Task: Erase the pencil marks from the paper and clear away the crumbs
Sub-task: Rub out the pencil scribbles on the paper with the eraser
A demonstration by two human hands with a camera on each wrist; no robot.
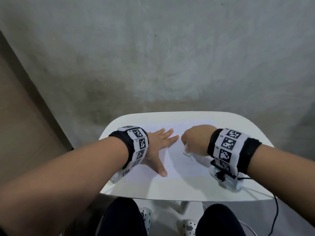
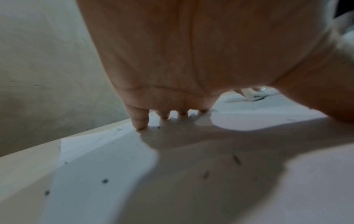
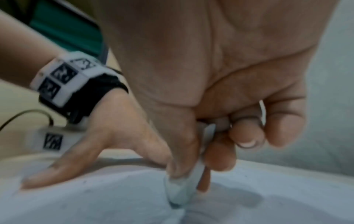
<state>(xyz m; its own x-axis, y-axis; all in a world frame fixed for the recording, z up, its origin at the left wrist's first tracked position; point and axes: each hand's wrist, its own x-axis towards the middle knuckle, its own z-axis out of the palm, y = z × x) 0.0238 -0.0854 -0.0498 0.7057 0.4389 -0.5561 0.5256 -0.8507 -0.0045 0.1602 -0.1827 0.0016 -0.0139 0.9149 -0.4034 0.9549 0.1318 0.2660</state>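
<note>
Paper (image 1: pixel 184 166) lies flat on a small white table (image 1: pixel 153 191), seen from the head view. The left hand (image 1: pixel 158 145) rests palm-down on the left part of the sheet, fingers straight and spread, thumb pointing toward the near edge; nothing is grasped. In the left wrist view the fingertips (image 2: pixel 140 122) touch the sheet near its far edge, and dark crumbs (image 2: pixel 105 180) lie scattered on the paper beside and behind them, toward the wrist.

The right hand (image 1: pixel 196 142) is curled, knuckles up, just right of the left fingertips and apart from them. It pinches a white eraser (image 1: pixel 187 153), which shows below the curled fingers in the head view. In the right wrist view the thumb and forefinger grip the eraser (image 3: pixel 182 186) on either side, with the other fingers (image 3: pixel 247 133) folded into the palm; the lower end of the eraser meets the paper (image 3: pixel 268 204) directly beneath the fingertips. This view is blurred, so fine marks on the sheet under the eraser cannot be made out. The left hand (image 3: pixel 107 144) appears beyond the eraser, pressed flat on the sheet.

Both wrists carry black bands with white marker tiles (image 1: pixel 226 145). A black cable (image 1: pixel 276 210) runs from the right wrist unit over the near table edge.
</note>
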